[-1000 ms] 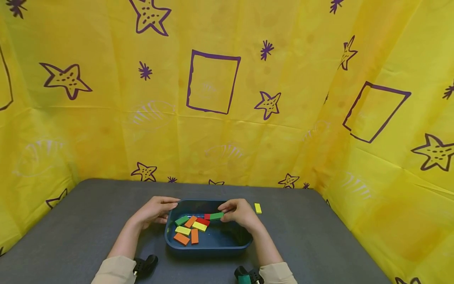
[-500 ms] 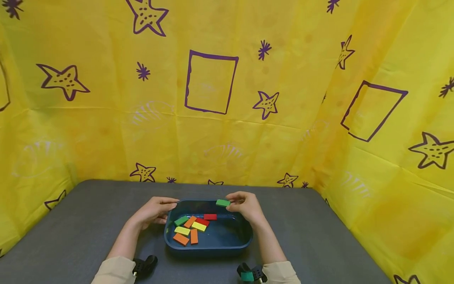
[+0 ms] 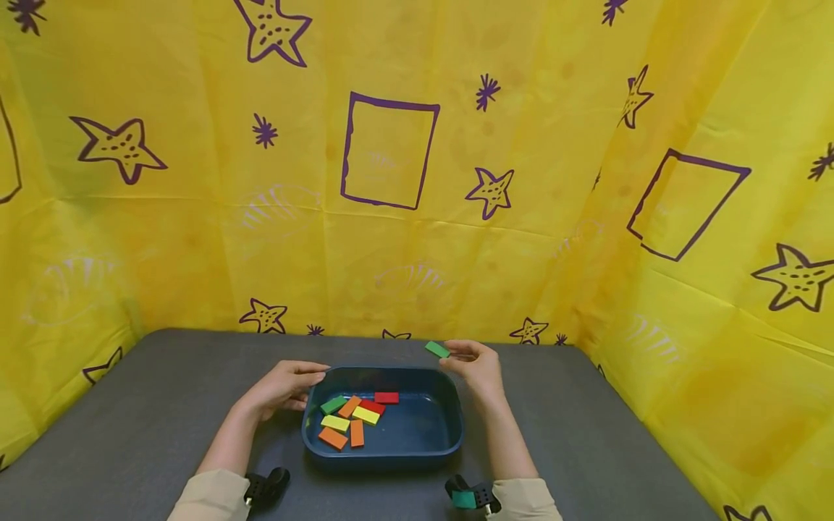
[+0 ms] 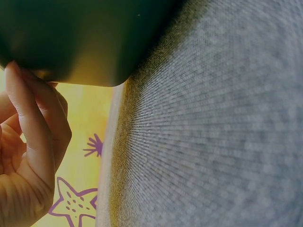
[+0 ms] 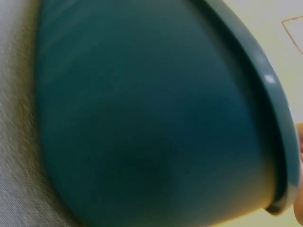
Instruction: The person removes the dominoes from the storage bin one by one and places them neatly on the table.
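A dark blue rectangular tub (image 3: 420,434) stands on the table. My left hand (image 3: 281,387) rests at its left side, fingertips against the outer wall near the far corner; the left wrist view shows the fingers (image 4: 35,118) touching the wall from outside. Beyond the far right corner, my right hand (image 3: 478,369) pinches a green block (image 3: 437,349) by one end, raised above rim height. The tub's outer wall (image 5: 142,118) fills most of the right wrist view, and only a sliver of that hand shows at the edge.
In the tub lie small flat blocks: a red block (image 3: 386,398) at the back, another green block (image 3: 334,404), and several orange, yellow and red ones on the left. The grey table (image 3: 586,434) ends at a yellow patterned curtain (image 3: 417,275) behind and at both sides.
My right hand has lifted the green block from inside the tub, over the far rim to beyond its far right corner. It now hides the yellow block lying there. The left hand stays put.
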